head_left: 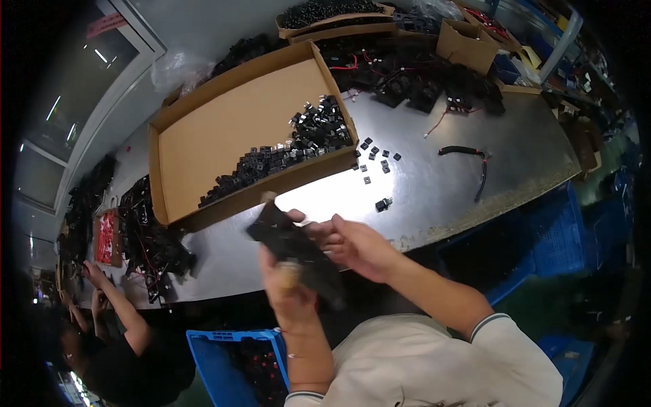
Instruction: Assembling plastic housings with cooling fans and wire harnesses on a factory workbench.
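Observation:
A flat black part (298,251), smeared by motion, is tilted in front of me just over the table's near edge. My left hand (288,288) is closed around it from below, with something yellowish on a finger or thumb. Beside the part's right side is my right hand (356,247), fingers curled and close together; whether they pinch anything is hidden. Beyond both hands, a shallow cardboard tray (224,129) holds a heap of small black square pieces with metal bits (271,159). One black piece with a metal end (384,203) lies alone on the table.
Several small black squares (385,165) are scattered right of the tray, near a black cable (461,150). Black wired units (407,88) line the table's back. Blue crates (553,230) stand at right, another blue crate (237,334) below left. A co-worker's hand (95,275) works at far left.

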Demonstrator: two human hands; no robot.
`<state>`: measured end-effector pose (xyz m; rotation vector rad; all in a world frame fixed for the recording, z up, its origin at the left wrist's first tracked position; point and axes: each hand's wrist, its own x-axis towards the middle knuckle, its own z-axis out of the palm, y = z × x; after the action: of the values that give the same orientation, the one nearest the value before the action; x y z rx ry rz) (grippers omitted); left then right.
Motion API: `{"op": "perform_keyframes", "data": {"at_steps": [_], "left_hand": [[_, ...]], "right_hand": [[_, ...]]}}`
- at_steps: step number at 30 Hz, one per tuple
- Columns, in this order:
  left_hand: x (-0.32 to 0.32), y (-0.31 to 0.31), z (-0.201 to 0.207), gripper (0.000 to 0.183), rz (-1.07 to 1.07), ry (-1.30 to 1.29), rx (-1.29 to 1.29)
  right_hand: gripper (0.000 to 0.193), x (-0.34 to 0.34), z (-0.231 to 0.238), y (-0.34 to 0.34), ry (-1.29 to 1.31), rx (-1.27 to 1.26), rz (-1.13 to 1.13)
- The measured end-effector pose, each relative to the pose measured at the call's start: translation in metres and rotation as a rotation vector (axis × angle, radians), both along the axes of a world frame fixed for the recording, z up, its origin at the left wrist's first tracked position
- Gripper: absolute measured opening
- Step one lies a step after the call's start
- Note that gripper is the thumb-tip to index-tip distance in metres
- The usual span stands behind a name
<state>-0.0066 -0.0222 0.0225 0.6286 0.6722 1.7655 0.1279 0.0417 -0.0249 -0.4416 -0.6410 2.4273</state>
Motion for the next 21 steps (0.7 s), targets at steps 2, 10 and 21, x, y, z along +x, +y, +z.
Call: {"op": "perform_keyframes", "data": {"at_steps": [2,10,21], "left_hand": [[-0.023,0.011,0.007,0.088,-0.002,-0.191,0.301],[-0.106,0.053,0.057,0.075,-0.031,-0.429,0.513],[-0.186,0.052,0.127,0.075,-0.011,-0.19,0.692]], "right_hand": [[0.045,-0.017,-0.01,-0.024,-0.039,0.065,0.032],[0.047,-0.054,-0.051,-0.115,-0.039,0.183,0.281],[0.067,-0.049,-0.013,-0.158,-0.073,-0.6,0.702]]}}
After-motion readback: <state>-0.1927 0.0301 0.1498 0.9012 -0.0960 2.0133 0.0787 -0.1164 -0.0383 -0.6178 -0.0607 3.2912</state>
